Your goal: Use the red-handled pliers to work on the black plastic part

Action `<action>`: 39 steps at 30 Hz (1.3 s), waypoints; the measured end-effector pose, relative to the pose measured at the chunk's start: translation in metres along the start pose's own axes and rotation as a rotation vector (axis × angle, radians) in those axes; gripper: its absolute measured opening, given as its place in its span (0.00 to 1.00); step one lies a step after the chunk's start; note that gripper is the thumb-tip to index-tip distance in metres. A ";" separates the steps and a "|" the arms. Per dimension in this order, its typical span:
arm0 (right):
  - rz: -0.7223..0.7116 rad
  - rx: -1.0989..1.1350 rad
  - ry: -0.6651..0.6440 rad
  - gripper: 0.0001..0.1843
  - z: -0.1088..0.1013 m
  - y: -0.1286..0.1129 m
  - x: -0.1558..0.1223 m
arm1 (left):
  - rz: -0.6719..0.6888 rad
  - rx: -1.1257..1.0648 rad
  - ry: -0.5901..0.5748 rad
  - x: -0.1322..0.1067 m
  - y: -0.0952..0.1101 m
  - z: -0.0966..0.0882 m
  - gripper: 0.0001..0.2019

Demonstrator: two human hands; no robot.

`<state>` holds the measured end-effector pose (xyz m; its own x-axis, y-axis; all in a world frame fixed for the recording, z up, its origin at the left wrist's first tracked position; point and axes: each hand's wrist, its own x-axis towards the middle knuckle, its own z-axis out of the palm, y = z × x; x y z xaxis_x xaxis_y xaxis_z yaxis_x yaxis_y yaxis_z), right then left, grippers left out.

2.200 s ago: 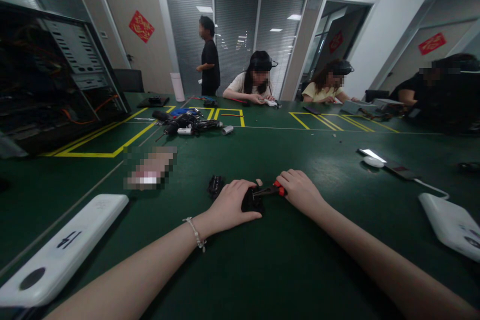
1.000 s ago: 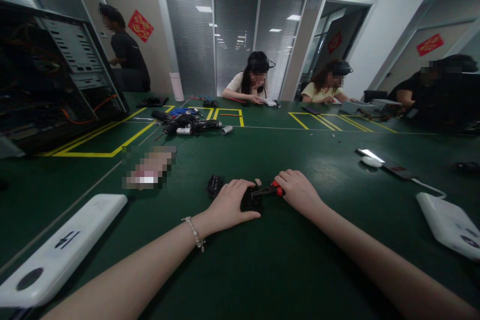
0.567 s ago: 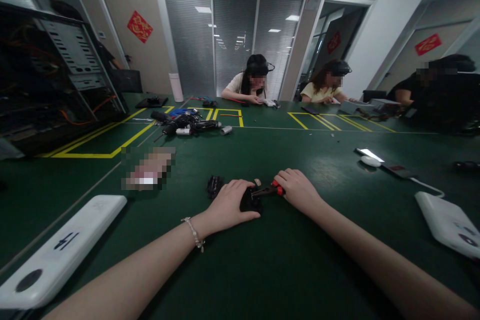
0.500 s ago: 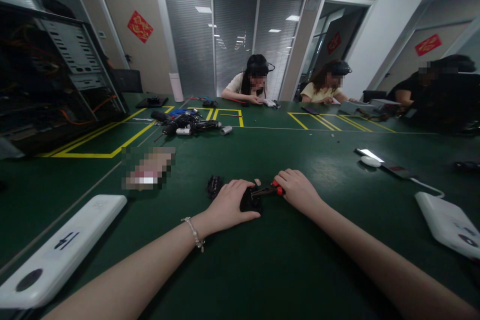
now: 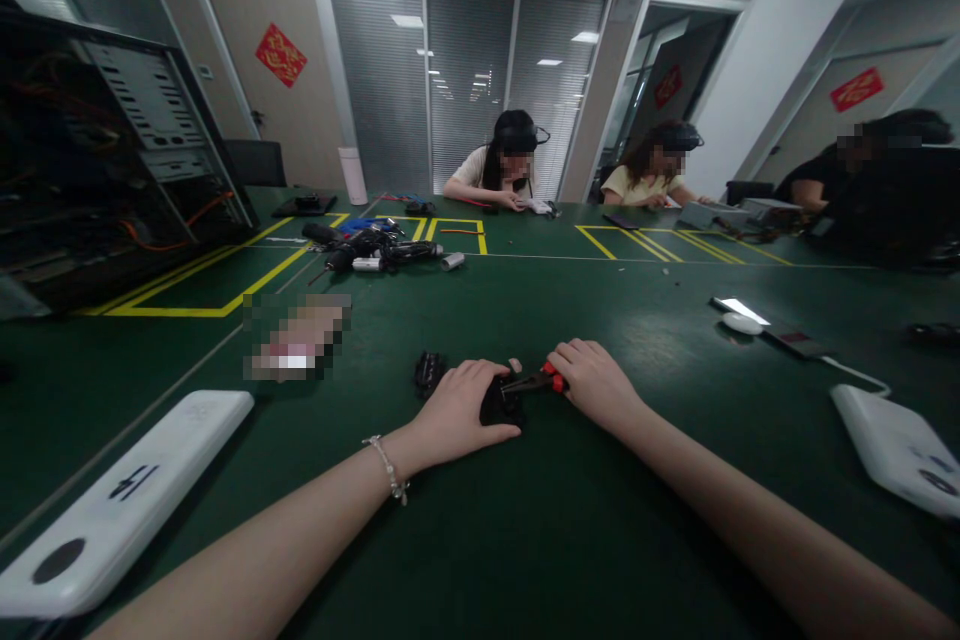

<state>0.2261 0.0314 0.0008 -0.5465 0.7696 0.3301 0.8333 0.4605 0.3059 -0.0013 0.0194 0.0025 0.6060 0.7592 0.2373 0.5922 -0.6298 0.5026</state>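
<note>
Hardly anything has changed at the hands over these two seconds; only the passer-by in black has gone from beyond the long green table (image 5: 570, 540), so the work looks to be at the same point. From here, the landmark is a small, dark, boxy part (image 5: 498, 410), lying on the tabletop beneath the left hand (image 5: 459, 412), whose fingers and thumb clasp it. To its right, the right hand (image 5: 598, 375) is clenched round the red-handled, black-nosed metal pliers (image 5: 535, 382), their tips reaching onto the part; I can't tell whether they bite. Just beyond the part sits a small tan scrap (image 5: 514, 365), and to its left, beside the fingers, a glossy black ribbed bundle (image 5: 430, 374).
</note>
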 end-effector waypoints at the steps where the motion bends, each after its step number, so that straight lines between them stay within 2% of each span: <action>1: -0.005 0.001 0.000 0.12 0.000 0.000 0.000 | -0.002 -0.001 -0.002 0.000 0.000 0.000 0.28; 16: -0.003 -0.012 0.019 0.15 0.001 -0.001 -0.002 | -0.022 -0.010 -0.023 0.000 0.003 -0.002 0.28; 25: -0.007 0.001 -0.011 0.12 -0.001 0.002 -0.001 | -0.008 -0.002 -0.004 0.000 0.002 -0.001 0.28; 39: 0.001 0.039 0.041 0.15 0.001 0.003 -0.002 | -0.014 -0.002 -0.020 -0.001 0.003 -0.003 0.28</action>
<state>0.2295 0.0312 0.0003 -0.5479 0.7517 0.3671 0.8360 0.4773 0.2706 -0.0015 0.0175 0.0064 0.6079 0.7647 0.2136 0.5999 -0.6186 0.5074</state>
